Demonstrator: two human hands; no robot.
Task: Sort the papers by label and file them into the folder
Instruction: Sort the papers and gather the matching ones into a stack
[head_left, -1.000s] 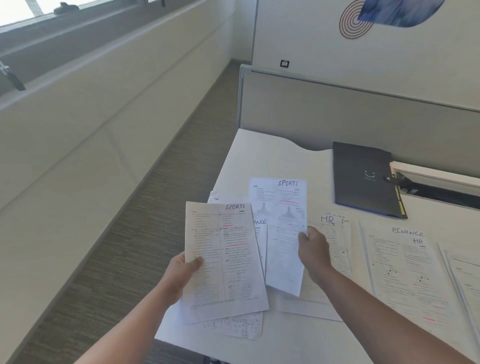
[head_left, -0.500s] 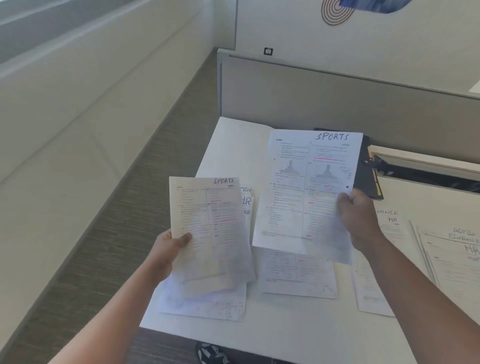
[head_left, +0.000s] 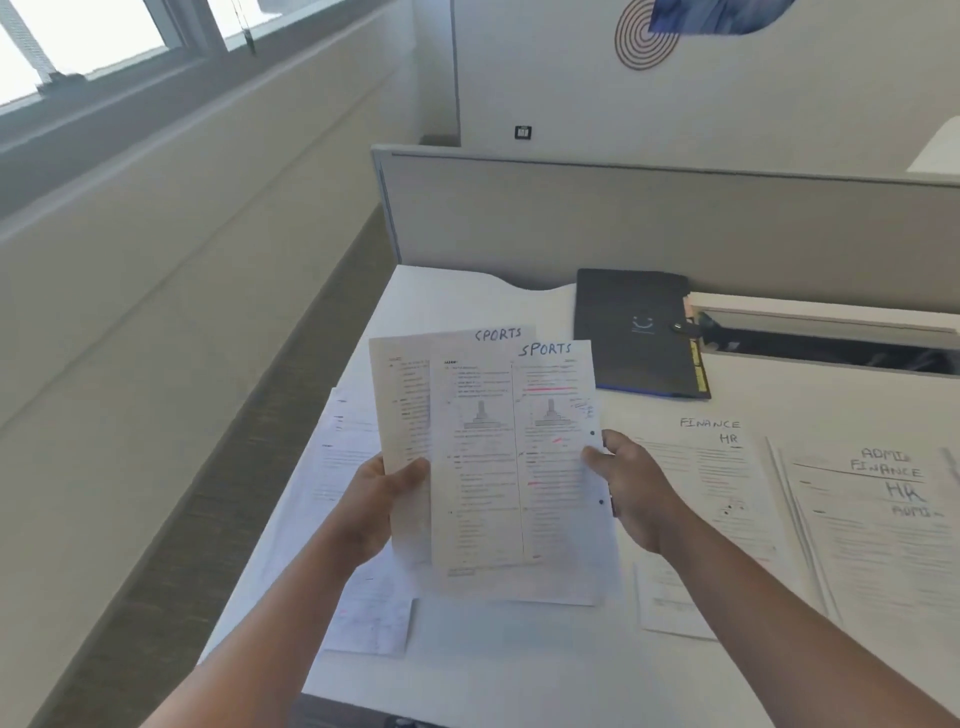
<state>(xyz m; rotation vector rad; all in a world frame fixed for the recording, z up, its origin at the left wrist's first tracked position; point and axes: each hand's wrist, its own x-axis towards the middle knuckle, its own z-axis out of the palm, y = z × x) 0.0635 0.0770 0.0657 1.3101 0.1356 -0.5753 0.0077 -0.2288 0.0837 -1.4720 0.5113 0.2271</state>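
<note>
Two bare hands held two printed sheets upright above the near edge of a white worktop. The left hand was closed on the left edge of the back sheet, thumb across its face. The right hand was closed on the right edge of the front sheet, thumb on the page and the other fingers hidden behind it. The front sheet overlapped most of the back one, sitting a little lower and to the right, so both handwritten headings, each reading roughly "SPORTS", showed at the top. Two punched holes marked the front sheet's right margin.

Beneath the hands, more loose papers lay flat on the worktop. To the right lay a sheet headed "FINANCE" and "HR", and beyond it a fanned pile with "ADMIN", "FINANCE" and "HR" written on top. The dark folder lay closed at the back of the worktop, well apart from the hands, against a grey partition.

The step in hand appeared to be sorting: gathering matching "SPORTS" sheets into one set. The next move would likely call for squaring the two sheets together, then checking the remaining papers for the same label before opening the folder.
</note>
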